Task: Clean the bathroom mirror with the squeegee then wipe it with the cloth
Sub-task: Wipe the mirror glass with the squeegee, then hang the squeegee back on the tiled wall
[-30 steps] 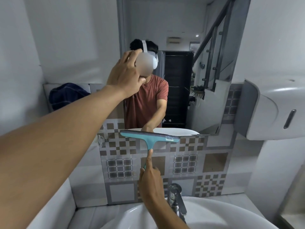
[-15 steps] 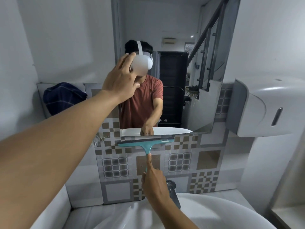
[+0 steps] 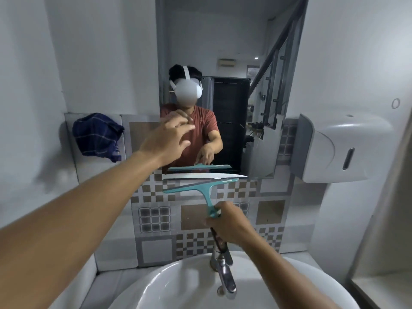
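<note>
Change since earlier frames: left hand [image 3: 166, 139] lower, now off the headset, level with the chest in the reflection; squeegee [image 3: 204, 189] tilted, blade's right end raised.
Head view, right hand [image 3: 229, 224]: fingers closed around the squeegee handle's lower end.
Squeegee: teal, blade above the right fingers, just under the mirror [image 3: 223, 52] bottom edge, over patterned tiles [image 3: 156, 219].
Left hand: fingers loosely spread, holding nothing, in front of the mirror's lower left.
Cloth [image 3: 97, 136]: dark blue, checked, on the ledge left of the left fingers, well apart.
Faucet [image 3: 225, 275]: below the right fingers, over the white sink [image 3: 167, 286].
Dispenser [image 3: 338, 148]: grey-white, on the wall right of the mirror.
</note>
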